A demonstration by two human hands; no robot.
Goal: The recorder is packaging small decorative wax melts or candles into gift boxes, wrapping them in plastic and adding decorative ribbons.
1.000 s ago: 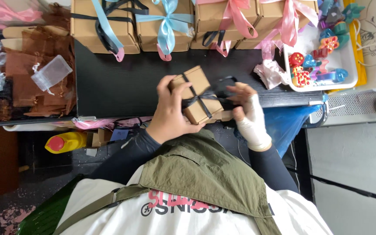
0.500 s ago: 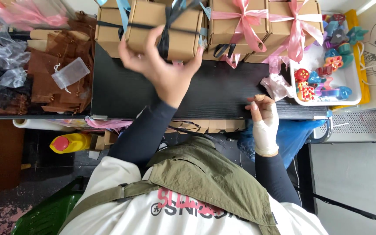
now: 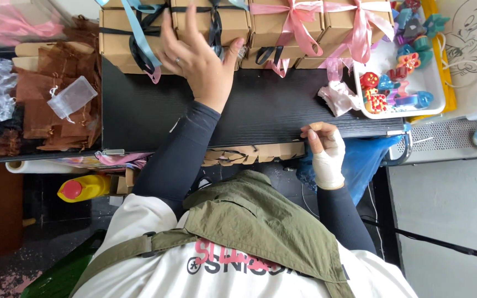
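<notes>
Head view, looking down on a black tabletop. The left hand lies spread, palm down and fingers wide, on a brown box tied with black ribbon, which stands at the far edge of the tabletop in a row of like boxes. The fingers rest on the lid and near face; they do not close round the box. The step in hand appears to be the setting-down of a finished box among the others, the hand pressing it into line.

The right hand, wrapped in white from wrist to knuckles, is at the near edge of the tabletop, right of centre. Its fingers are curled inward against a stack of flat brown blanks that juts from under that edge; whether it grips one cannot be told.

The next move, judged from this layout, would call for freeing the left hand without shifting the row, and for drawing one blank clear of the stack.

The box is plain brown card, square-cornered, closed, with the ribbon crossed over its lid. Left neighbour: blue and black ribbons. Right neighbours: pink bows. A white tray of coloured trinkets sits at the far right corner; brown mesh pouches lie beyond the left edge.
</notes>
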